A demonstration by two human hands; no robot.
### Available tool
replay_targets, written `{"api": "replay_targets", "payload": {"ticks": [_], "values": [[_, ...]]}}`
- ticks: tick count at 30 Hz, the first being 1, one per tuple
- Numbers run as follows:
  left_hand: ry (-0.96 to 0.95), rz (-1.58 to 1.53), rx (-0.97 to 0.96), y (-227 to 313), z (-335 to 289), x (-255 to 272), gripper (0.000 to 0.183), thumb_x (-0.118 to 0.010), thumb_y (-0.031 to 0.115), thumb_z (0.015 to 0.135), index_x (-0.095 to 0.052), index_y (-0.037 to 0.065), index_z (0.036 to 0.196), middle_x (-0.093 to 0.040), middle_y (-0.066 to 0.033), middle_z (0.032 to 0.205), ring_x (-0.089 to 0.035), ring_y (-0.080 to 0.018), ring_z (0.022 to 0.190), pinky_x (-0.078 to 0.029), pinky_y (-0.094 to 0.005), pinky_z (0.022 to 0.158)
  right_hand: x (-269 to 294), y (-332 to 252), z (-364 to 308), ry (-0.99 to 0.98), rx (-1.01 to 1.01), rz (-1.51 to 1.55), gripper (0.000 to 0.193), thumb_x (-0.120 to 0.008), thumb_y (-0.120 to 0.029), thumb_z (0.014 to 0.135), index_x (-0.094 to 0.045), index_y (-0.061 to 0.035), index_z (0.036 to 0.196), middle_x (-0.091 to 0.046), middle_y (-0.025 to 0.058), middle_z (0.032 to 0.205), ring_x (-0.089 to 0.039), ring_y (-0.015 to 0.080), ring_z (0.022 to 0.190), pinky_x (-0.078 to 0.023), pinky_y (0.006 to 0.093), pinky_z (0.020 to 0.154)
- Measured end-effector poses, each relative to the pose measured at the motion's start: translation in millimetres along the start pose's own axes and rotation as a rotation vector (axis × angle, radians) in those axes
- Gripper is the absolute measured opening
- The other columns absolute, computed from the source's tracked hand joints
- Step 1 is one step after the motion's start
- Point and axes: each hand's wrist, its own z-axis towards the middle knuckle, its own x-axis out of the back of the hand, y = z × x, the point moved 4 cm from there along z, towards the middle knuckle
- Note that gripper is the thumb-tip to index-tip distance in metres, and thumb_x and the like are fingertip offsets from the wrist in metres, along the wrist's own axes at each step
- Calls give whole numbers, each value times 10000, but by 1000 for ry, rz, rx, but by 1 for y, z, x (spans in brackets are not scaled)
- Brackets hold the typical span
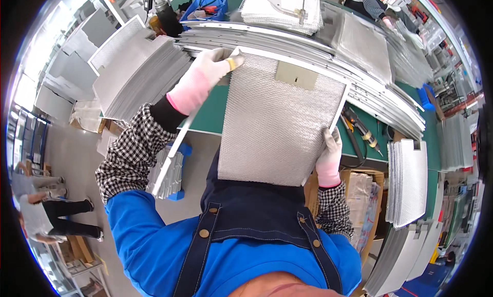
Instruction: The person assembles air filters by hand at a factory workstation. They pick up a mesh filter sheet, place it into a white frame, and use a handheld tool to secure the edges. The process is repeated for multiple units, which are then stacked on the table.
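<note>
A silver metal mesh panel [277, 122] with a beige plate [296, 75] near its far edge is tilted up in front of my apron. Thin white framing runs along its far and right edges. My left hand [208, 73], in a white and pink glove, is closed on the frame at the panel's far left corner. From beneath that hand a white frame strip [172, 156] slants down to the left, apart from the panel's left edge. My right hand [329, 156], gloved alike, is closed around the panel's right edge, with its fingertips on the frame.
Long metal strips [380, 102] lie across the green table [215, 112]. Mesh panels stack at left [144, 76], far middle and right [408, 184]. A power screwdriver [362, 127] lies right of the panel. A blue bin [208, 9] stands at the back. Other people are far right and left.
</note>
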Motion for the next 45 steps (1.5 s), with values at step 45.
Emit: {"api": "replay_targets", "payload": {"ticks": [45], "values": [[763,-393,-371,-72,-96,-46,196,-535,173,1042,-548,-18,1081,-537,-103,889,-523,-174,848,-473,-332,792,-71,-120,48,101,851,-1493,464,-412,-80,1029,-449,90,1459,-495,332,1423,-533,446,1280,-415,450,1120]]}}
